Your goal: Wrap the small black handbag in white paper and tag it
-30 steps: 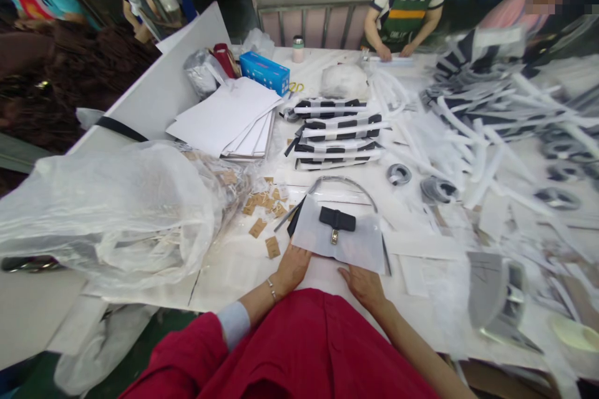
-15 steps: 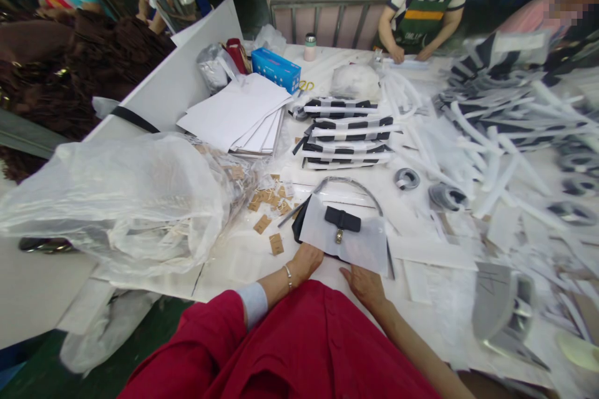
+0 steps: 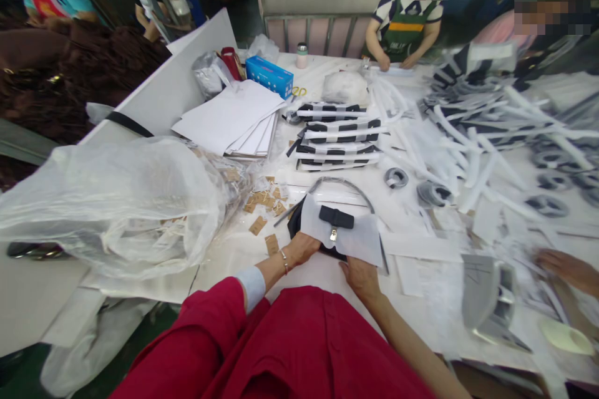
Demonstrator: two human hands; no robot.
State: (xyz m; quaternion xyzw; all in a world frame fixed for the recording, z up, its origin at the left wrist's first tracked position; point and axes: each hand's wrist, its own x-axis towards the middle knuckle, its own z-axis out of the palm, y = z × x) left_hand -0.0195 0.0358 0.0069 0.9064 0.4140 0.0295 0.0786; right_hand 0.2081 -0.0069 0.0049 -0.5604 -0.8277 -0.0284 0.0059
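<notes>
In front of me on the table lies a small black handbag [image 3: 294, 222] with a wrapped, arched handle [image 3: 344, 181]. A translucent white sheet [image 3: 358, 243] covers its front. A black strap tab [image 3: 336, 217] with a gold clasp [image 3: 333, 234] lies on top of the sheet. My left hand [image 3: 302, 248] is closed at the bag's lower left edge, its fingers over the sheet's corner. My right hand [image 3: 362, 275] grips the lower right edge, thumb to the left and fingertips hidden under the sheet.
Brown cardboard tags [image 3: 258, 225] lie left of the bag beside a big plastic bag [image 3: 116, 199]. Wrapped black handbags [image 3: 339, 153] are lined up behind. At right are a tape dispenser [image 3: 486, 296], white strips [image 3: 482, 168] and another person's hand [image 3: 568, 268].
My left hand has shifted up onto the sheet's lower left corner, and the sheet's lower edge now bends near the clasp. Another person's hand has appeared at the right. The view has shifted slightly.
</notes>
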